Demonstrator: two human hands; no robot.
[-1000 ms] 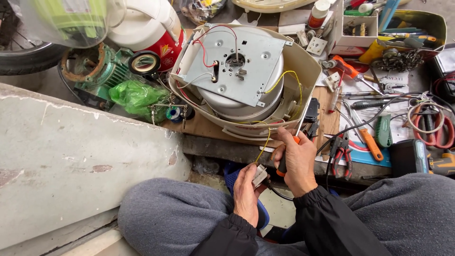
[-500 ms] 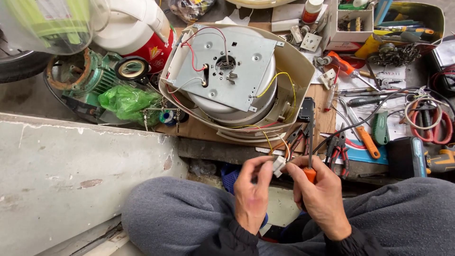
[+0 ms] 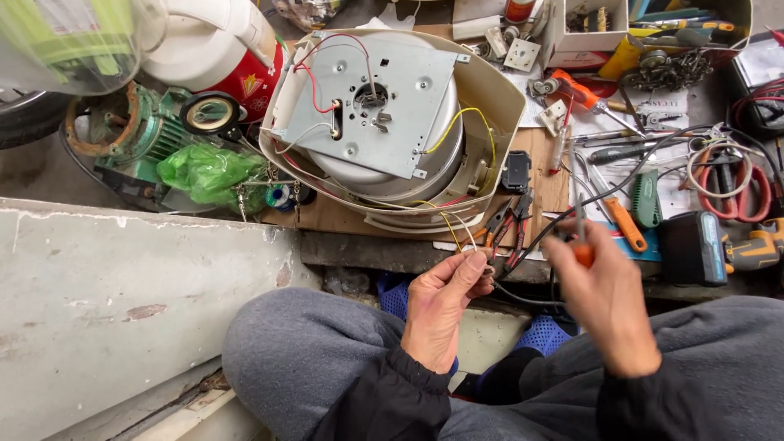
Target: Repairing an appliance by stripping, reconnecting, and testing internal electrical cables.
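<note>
Item: thin wires (image 3: 457, 229), yellow and white, running from the open underside of a cream rice cooker (image 3: 392, 122) down over the edge of the work board. Their loose ends lay pinched between thumb and fingertips of the left hand (image 3: 441, 306), held just above the person's grey-trousered knees.

Right hand (image 3: 608, 302): closed around an orange-handled tool (image 3: 581, 245), blurred, its shaft pointing upward; tool type could not be told. It was held near the left hand, a little to its right and apart from it.

Rice cooker: lying upside down, grey metal base plate (image 3: 376, 102) exposed, red and white leads crossing the plate.

Surroundings: pliers with orange grips (image 3: 502, 224) lying just beyond the left hand's fingers at the board's edge; a black plug-like block (image 3: 515, 171) beside the cooker; an orange-handled screwdriver (image 3: 621, 216) and a green-handled tool (image 3: 647, 198) to the right; red-handled scissors (image 3: 735, 188) among coiled cable; a cordless drill (image 3: 719, 245) at far right. Left of the cooker: a green plastic bag (image 3: 208, 171), a roll of tape (image 3: 210, 113), a green motor (image 3: 122, 139). A pale concrete slab (image 3: 122, 302) filled the lower left.
</note>
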